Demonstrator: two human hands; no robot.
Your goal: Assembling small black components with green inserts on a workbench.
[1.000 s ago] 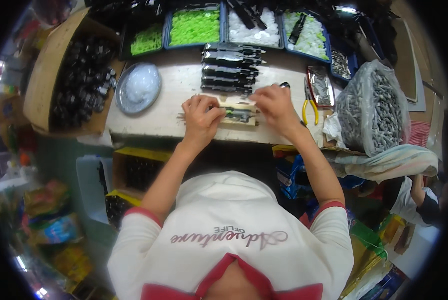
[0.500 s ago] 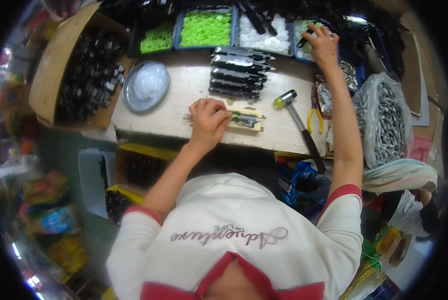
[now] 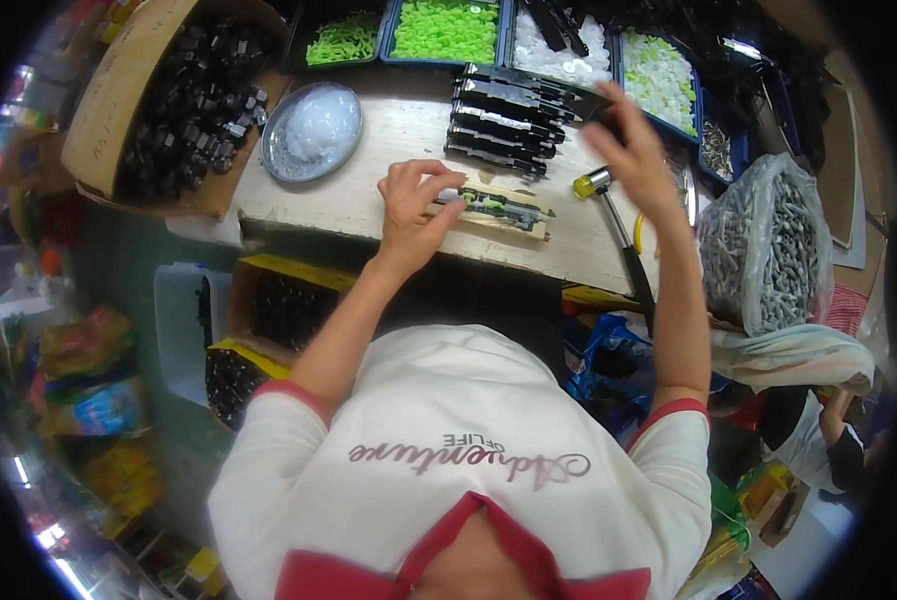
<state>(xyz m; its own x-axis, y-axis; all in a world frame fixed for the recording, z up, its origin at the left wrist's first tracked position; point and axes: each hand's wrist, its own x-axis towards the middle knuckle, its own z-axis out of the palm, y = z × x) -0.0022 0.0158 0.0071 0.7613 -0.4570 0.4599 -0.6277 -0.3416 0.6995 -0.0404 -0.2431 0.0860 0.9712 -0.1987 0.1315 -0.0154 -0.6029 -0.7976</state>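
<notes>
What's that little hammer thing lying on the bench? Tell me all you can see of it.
The small mallet lies flat on the pale wooden worktop, to the right of the wooden jig. Its head looks metal with a yellow striking face and points toward the trays at the back; a long dark handle runs from it toward the near edge. The right hand is raised above the head; whether it touches cannot be told.

My pale wooden bench (image 3: 368, 200) sits under bright light, with a green floor (image 3: 118, 290) on my left.
</notes>
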